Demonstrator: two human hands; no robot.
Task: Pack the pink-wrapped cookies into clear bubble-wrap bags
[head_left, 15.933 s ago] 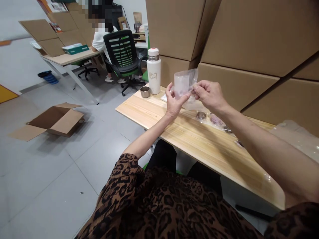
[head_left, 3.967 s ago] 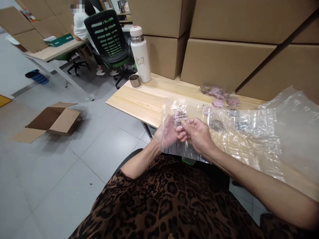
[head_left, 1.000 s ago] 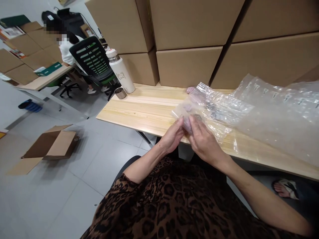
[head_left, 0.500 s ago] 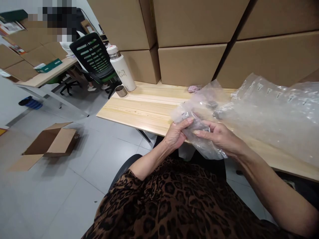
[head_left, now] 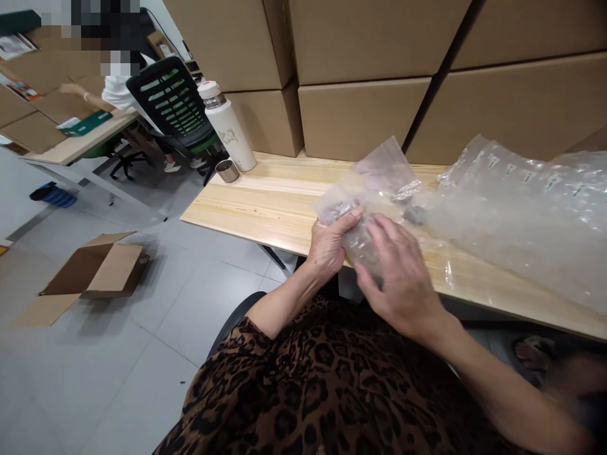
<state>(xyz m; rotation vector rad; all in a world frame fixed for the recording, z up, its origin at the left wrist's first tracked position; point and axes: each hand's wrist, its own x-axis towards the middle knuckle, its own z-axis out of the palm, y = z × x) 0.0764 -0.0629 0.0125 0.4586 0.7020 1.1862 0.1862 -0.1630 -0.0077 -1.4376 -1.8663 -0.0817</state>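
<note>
A crumpled clear plastic bag (head_left: 363,243) is held over the front edge of the wooden table. My left hand (head_left: 328,243) is closed on its left side, thumb on top. My right hand (head_left: 401,272) lies over the bag's right part, fingers stretched and thumb apart, touching the plastic. Another clear plastic piece (head_left: 386,165) stands up just beyond the hands; whether it joins the held bag I cannot tell. A small dark grey item (head_left: 415,215) sits right of it, its kind unclear. A large sheet of clear plastic packaging (head_left: 516,221) covers the table's right side.
Stacked cardboard boxes (head_left: 363,117) line the back of the table (head_left: 265,202). A white thermos (head_left: 230,133) and a metal cup (head_left: 227,170) stand at its left end. An open carton (head_left: 109,268) lies on the floor. A person (head_left: 121,88) sits by a chair (head_left: 173,101) behind.
My right hand has loosened its pinch and now spreads over the bag. The bag's hanging lower end has gone from view under the hand. The plastic behind stands more upright, hiding a small pink item.
</note>
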